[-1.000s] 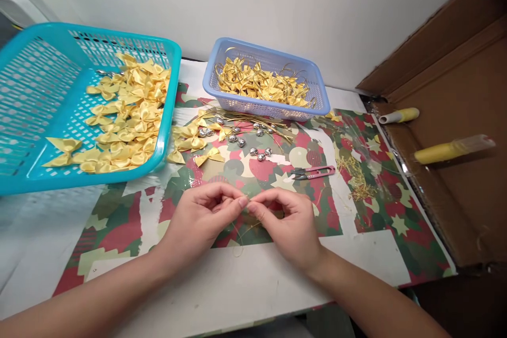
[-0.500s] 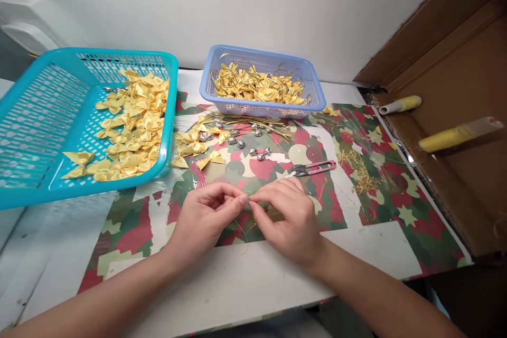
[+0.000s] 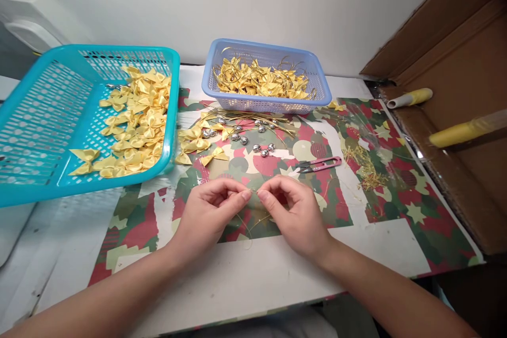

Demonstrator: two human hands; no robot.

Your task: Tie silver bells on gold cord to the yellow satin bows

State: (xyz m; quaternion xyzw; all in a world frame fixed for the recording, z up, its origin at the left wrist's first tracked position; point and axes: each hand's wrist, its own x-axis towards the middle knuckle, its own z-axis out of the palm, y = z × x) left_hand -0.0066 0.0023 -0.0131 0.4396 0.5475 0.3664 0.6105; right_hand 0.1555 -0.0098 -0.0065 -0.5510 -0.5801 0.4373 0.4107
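Observation:
Both hands are raised over the patterned sheet near the front of the table, fingertips a small gap apart. My left hand pinches a thin gold cord between thumb and forefinger. Opposite it, my right hand pinches the cord too, and its loose part hangs in a loop below the fingers. Beyond the hands lie silver bells, gold cords and a few yellow bows. Pink thread snips rest just behind my right hand.
A teal basket of yellow bows stands at left. A blue basket with corded bows is at the back. Gold cord scraps lie at right, beside a cardboard box with yellow-wrapped tubes.
My fingertips have moved slightly apart, my right hand shifting right and its fingers curling into a rounder pinch. The view has shifted slightly.

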